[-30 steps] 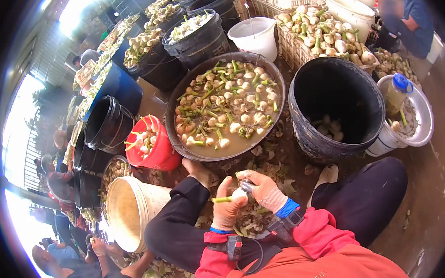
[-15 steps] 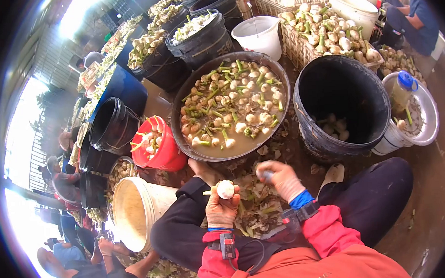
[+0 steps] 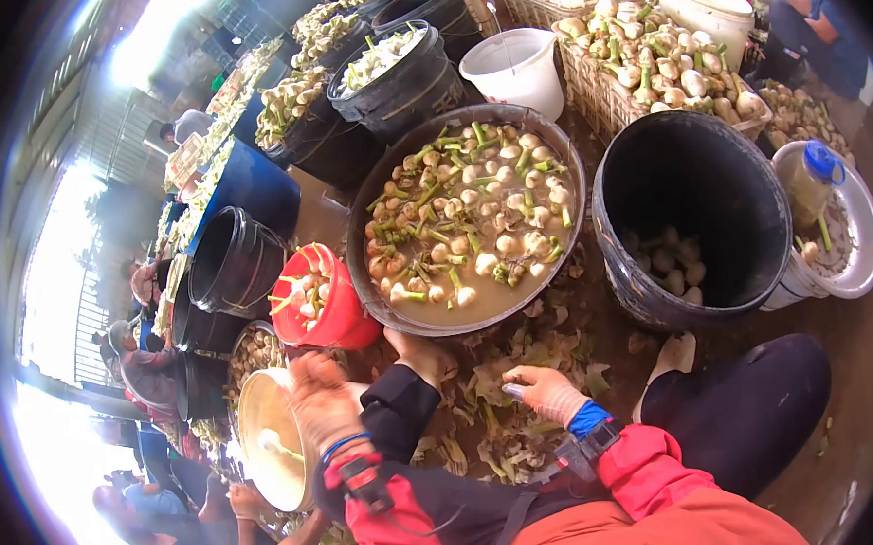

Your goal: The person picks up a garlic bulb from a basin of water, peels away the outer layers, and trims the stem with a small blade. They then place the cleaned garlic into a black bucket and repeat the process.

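Observation:
My left hand [image 3: 323, 402] is over the rim of the white bucket [image 3: 253, 475], its fingers apart and nothing in them. A white garlic bulb with a stem [image 3: 273, 441] is at that bucket's mouth, just left of the hand and apart from it. My right hand [image 3: 547, 392] is above the pile of peelings [image 3: 522, 434], its fingers closed around a small greyish object that I cannot make out. Ahead, a wide dark basin [image 3: 358, 266] holds garlic bulbs in murky water.
A red bucket [image 3: 346, 320] with garlic stands left of the basin. To its right are a large black bucket [image 3: 612, 265] and a white tub [image 3: 868, 229] with a blue-capped bottle [image 3: 813, 183]. Crates and more buckets stand behind. People sit at the left and upper right.
My left hand has moved left to the white bucket and let go of the garlic bulb. My right hand has shifted slightly down. The view has turned a little.

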`<state>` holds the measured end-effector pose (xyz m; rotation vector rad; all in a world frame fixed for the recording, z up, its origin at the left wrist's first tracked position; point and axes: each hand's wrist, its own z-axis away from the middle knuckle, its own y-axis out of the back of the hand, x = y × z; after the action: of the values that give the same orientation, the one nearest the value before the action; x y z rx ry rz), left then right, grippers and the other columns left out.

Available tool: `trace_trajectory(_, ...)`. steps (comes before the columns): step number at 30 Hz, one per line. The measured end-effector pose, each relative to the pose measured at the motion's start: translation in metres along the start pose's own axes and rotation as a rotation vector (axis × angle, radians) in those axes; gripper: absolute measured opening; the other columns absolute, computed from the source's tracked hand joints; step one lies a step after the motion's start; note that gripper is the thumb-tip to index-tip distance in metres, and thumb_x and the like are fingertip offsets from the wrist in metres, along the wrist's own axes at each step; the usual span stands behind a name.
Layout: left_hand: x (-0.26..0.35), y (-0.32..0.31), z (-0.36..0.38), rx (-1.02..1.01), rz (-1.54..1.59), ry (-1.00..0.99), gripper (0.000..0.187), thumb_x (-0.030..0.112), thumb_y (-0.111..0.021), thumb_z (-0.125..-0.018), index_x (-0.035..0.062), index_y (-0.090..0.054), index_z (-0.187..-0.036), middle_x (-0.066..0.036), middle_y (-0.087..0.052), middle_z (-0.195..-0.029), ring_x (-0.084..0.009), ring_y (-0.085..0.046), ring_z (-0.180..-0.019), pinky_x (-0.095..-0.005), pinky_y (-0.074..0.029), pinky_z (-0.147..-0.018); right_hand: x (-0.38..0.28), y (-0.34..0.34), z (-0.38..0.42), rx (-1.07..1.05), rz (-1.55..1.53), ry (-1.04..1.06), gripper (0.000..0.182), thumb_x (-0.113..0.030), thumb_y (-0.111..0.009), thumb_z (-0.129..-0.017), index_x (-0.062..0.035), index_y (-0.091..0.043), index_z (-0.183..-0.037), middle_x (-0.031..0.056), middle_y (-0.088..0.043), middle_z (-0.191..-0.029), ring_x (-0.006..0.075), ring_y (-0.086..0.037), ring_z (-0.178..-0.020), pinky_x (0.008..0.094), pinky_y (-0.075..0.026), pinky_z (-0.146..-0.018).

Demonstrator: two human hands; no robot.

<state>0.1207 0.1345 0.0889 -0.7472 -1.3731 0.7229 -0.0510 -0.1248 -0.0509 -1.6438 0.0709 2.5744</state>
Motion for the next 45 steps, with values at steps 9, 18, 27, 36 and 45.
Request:
trace_trajectory(9, -0.246, -0.007, -0.094, -0.732, -2.480, 0.427, 0.058, 0.034, -0.067, -0.073, 0.0119, -0.049, -0.124, -0.020, -0.062, -0.106, -0.0335, -0.058, -0.102, -0.0405, -0.045, -0.089, 0.008, 0.009, -0.010, 0.006, -0.139, -0.044, 0.026, -0.015, -0.059, -0.084, -0.0069, -0.063, -0.108, 0.0053, -0.067, -0.100, 0.0119, -0.059, -0.088, 0.0242, -0.045, -0.080)
trace_trajectory(18, -0.245, -0.010, -0.088, -0.961, -2.336, 0.767, 0.052, 0.038, -0.061, -0.076, 0.0139, -0.055, -0.122, -0.016, -0.057, -0.119, -0.0292, -0.055, -0.110, -0.0386, -0.043, -0.092, 0.005, 0.017, -0.021, 0.095, -0.275, -0.038, 0.021, -0.007, -0.059, -0.083, -0.0031, -0.064, -0.103, 0.0027, -0.066, -0.095, 0.0103, -0.058, -0.088, 0.0223, -0.044, -0.079)
trace_trajectory(27, -0.163, -0.079, 0.040, -0.876, -1.698, 0.456, 0.092, 0.018, -0.066, -0.075, 0.0235, -0.008, -0.146, -0.021, -0.061, -0.094, -0.0336, -0.061, -0.090, -0.0362, -0.048, -0.078, -0.022, 0.017, -0.012, 0.369, -0.867, 0.065, 0.031, 0.008, -0.058, -0.079, 0.0021, -0.060, -0.109, 0.0072, -0.062, -0.106, 0.0131, -0.058, -0.092, 0.0258, -0.046, -0.084)
trace_trajectory(36, -0.168, -0.059, 0.121, -0.644, -2.173, 0.108, 0.058, 0.026, -0.067, -0.071, 0.0118, -0.038, -0.120, -0.017, -0.059, -0.095, -0.0348, -0.059, -0.090, -0.0443, -0.048, -0.072, -0.020, 0.004, 0.003, 0.216, -0.444, 0.261, 0.038, 0.014, -0.054, -0.072, 0.0013, -0.061, -0.107, 0.0059, -0.063, -0.104, 0.0133, -0.057, -0.095, 0.0255, -0.044, -0.086)
trace_trajectory(45, -0.176, -0.048, 0.135, -0.549, -2.139, -0.057, 0.053, 0.022, -0.067, -0.069, 0.0168, -0.043, -0.116, -0.015, -0.057, -0.096, -0.0365, -0.057, -0.090, -0.0439, -0.048, -0.070, -0.006, -0.001, 0.001, 0.302, -0.319, 0.295, 0.027, 0.005, -0.053, -0.076, 0.0013, -0.062, -0.100, 0.0070, -0.065, -0.096, 0.0139, -0.058, -0.090, 0.0259, -0.045, -0.082)
